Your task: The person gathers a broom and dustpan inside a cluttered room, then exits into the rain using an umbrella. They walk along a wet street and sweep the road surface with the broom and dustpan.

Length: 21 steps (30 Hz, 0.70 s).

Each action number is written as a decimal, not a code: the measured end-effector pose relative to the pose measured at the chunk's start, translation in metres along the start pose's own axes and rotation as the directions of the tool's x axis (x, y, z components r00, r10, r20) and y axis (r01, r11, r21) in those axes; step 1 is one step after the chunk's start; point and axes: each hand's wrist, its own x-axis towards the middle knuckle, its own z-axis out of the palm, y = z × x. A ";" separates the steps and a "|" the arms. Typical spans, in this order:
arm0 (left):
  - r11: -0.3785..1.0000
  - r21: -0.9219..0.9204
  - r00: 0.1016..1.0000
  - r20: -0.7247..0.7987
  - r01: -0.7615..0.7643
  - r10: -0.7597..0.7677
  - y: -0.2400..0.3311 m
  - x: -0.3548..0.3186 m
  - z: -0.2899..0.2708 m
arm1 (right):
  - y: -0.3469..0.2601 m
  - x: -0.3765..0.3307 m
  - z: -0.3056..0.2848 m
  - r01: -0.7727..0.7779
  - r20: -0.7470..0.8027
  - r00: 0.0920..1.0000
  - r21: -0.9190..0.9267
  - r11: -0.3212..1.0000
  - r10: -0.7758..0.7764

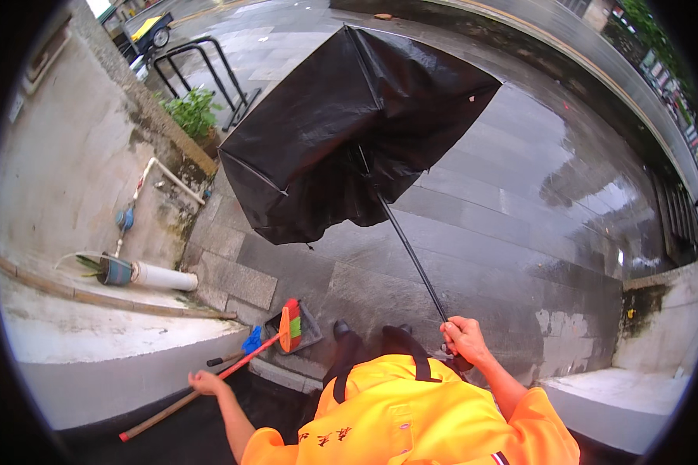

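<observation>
My right hand (pixel 464 339) is closed around the lower end of a black umbrella's shaft. The umbrella (pixel 310 132) leans out ahead over the wet pavement, its canopy misshapen and sagging, with several thin ribs showing. At lower left, my left hand (pixel 205 382) has its fingers curled at the handle of a broom (pixel 248 358). The broom has a red and wooden stick and an orange, red and green head. That head rests in a dark grey dustpan (pixel 309 332), beside whose black handle is a bright blue thing (pixel 253 339).
A dirty white wall (pixel 70 178) with pipes and a water meter (pixel 124 218) stands on the left. Further out are a leafy plant (pixel 191 112) and a black metal rack (pixel 209 66). Low white walls flank me; the grey paving (pixel 473 225) is wet, with a road beyond.
</observation>
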 end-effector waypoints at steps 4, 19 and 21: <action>0.807 -0.557 0.663 0.682 0.197 0.309 0.119 -0.125 0.013 | 0.016 -0.012 -0.012 0.135 -0.093 0.984 -0.174 0.975 -0.153; 0.653 -0.021 -0.452 0.705 0.757 0.547 0.477 -0.467 -0.020 | 0.080 -0.077 -0.089 0.293 -0.276 0.760 -0.662 0.690 -0.588; 0.700 0.003 -0.476 0.735 0.714 0.483 0.472 -0.491 -0.026 | 0.090 -0.088 -0.097 0.208 -0.319 0.764 -0.701 0.682 -0.561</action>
